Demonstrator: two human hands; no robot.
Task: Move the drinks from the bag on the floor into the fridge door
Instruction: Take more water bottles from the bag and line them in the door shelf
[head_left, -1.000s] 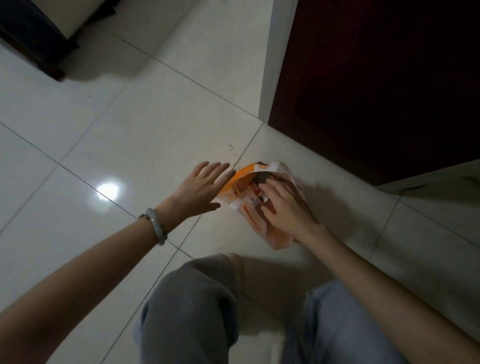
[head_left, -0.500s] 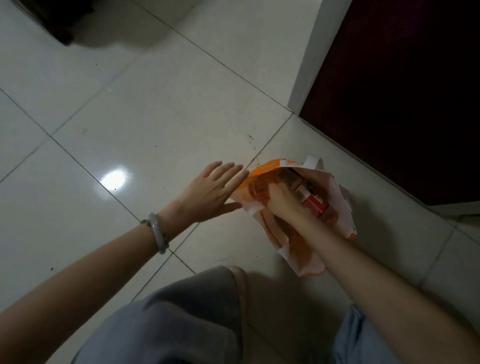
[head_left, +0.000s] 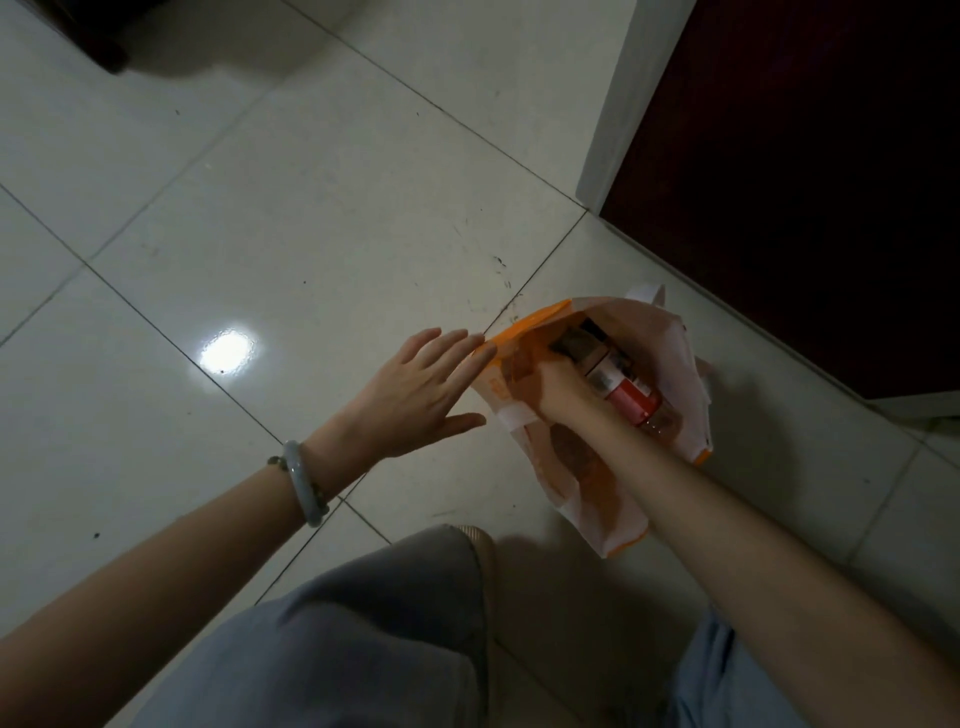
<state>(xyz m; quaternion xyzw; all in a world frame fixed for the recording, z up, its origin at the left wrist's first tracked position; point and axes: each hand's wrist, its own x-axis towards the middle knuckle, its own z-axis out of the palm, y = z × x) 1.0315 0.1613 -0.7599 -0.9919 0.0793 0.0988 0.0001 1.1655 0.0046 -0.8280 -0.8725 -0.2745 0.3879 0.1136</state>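
Observation:
An orange and white plastic bag (head_left: 569, 470) lies on the tiled floor with its mouth open toward the top. Inside it are drink bottles; the plainest is one with a red label (head_left: 631, 400) and a dark top. My right hand (head_left: 558, 389) is inside the bag's mouth, with its fingers curled down around that bottle and its fingertips hidden. My left hand (head_left: 415, 395), with a bracelet on the wrist, is flat with straight fingers that touch the bag's orange left rim.
A tall dark red panel (head_left: 805, 182) with a white edge (head_left: 623, 104) stands just behind and to the right of the bag. Dark furniture (head_left: 98, 41) sits at the top left. My bent knees in grey trousers (head_left: 363, 649) fill the bottom.
My right hand has gone deeper into the bag, whose mouth now gapes wider and shows the bottles. My left hand stays at the bag's left rim. The view has shifted left.

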